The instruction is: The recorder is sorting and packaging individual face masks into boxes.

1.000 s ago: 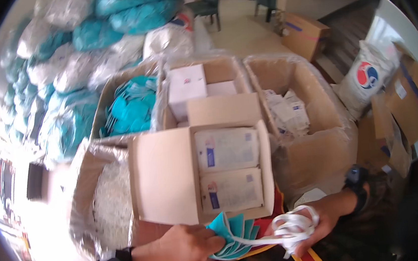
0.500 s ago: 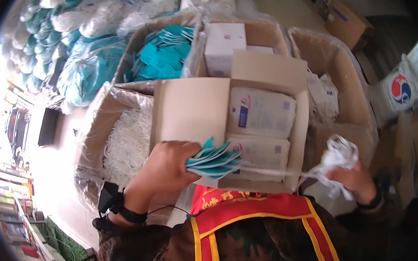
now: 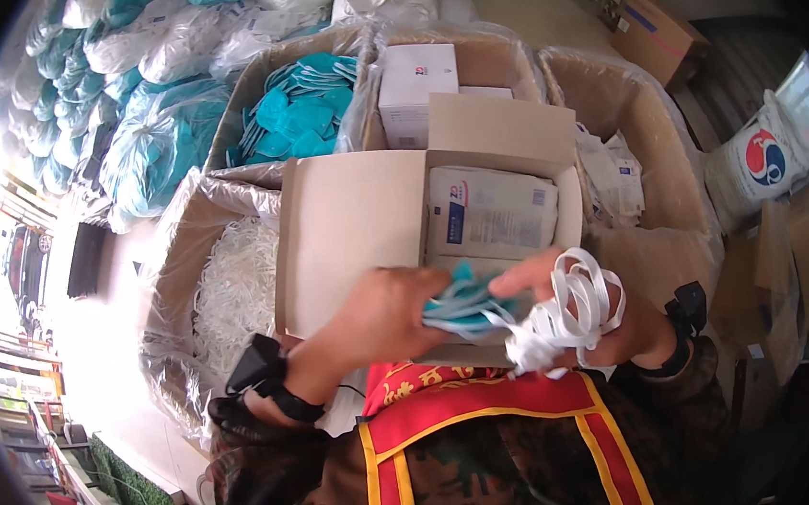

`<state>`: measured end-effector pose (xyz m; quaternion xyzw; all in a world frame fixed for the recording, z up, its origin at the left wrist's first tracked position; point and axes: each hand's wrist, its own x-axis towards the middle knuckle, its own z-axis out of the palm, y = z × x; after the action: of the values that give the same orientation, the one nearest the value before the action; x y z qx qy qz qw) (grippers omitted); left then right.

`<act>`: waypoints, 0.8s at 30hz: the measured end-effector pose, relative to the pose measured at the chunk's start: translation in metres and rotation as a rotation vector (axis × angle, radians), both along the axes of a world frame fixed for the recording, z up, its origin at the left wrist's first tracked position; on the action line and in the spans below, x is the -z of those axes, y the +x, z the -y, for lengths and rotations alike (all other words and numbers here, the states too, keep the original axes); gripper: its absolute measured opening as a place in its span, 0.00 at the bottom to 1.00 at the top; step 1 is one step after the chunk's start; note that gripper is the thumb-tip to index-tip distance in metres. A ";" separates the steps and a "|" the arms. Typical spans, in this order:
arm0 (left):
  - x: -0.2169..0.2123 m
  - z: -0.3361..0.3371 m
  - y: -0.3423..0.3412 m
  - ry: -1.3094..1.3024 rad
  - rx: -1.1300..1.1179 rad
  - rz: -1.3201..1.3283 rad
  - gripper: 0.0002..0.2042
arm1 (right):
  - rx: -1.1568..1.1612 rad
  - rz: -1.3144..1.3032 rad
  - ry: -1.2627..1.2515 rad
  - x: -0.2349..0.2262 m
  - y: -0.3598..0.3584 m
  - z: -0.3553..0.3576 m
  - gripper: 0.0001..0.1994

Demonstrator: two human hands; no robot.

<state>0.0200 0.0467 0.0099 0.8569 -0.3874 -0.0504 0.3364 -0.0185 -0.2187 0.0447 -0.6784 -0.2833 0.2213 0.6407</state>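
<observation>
My left hand (image 3: 385, 310) is closed around a small stack of teal face masks (image 3: 467, 310) with white edges. Close beside it, my right hand (image 3: 634, 324) grips a looped bundle of white elastic straps (image 3: 573, 310). Its index finger reaches out to the right edge of the masks, and blur hides whether it touches them. Both hands are over the near part of an open cardboard carton (image 3: 353, 209), whose flaps are spread. Inside the carton a white printed packet (image 3: 492, 208) lies flat. The hands cover most of the carton's near end.
A plastic-lined box at left holds tangled white straps (image 3: 235, 291); another behind holds loose teal masks (image 3: 301, 117). White cartons (image 3: 417, 93) stand in the back middle box. White packets (image 3: 612, 177) lie in the right box. Filled bags (image 3: 164, 144) are piled at the far left.
My right hand has swung left with the straps, from the right side to beside the masks. My left hand has moved a little to the right, still holding the stack.
</observation>
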 end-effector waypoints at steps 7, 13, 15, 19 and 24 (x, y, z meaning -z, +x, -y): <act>-0.013 -0.020 -0.027 0.054 0.349 -0.052 0.13 | -0.043 -0.502 -0.061 0.006 -0.039 0.046 0.21; -0.017 -0.079 0.015 -0.264 -0.396 -0.470 0.16 | 0.672 -0.441 0.145 0.002 -0.059 0.083 0.25; -0.016 -0.083 0.063 -0.595 -0.553 -0.485 0.19 | 0.685 -0.476 0.205 0.010 -0.051 0.077 0.24; -0.021 -0.128 0.189 -1.090 -0.826 -0.406 0.32 | 0.521 -0.452 0.183 0.017 -0.034 0.043 0.18; -0.022 -0.110 0.202 -0.905 -0.853 -0.133 0.34 | 0.474 -0.327 0.207 0.019 -0.035 0.027 0.17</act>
<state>0.2223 0.1571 0.0321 0.7037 0.0274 0.2041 0.6800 -0.0533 -0.2453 0.0256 -0.6120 -0.0314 0.1419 0.7774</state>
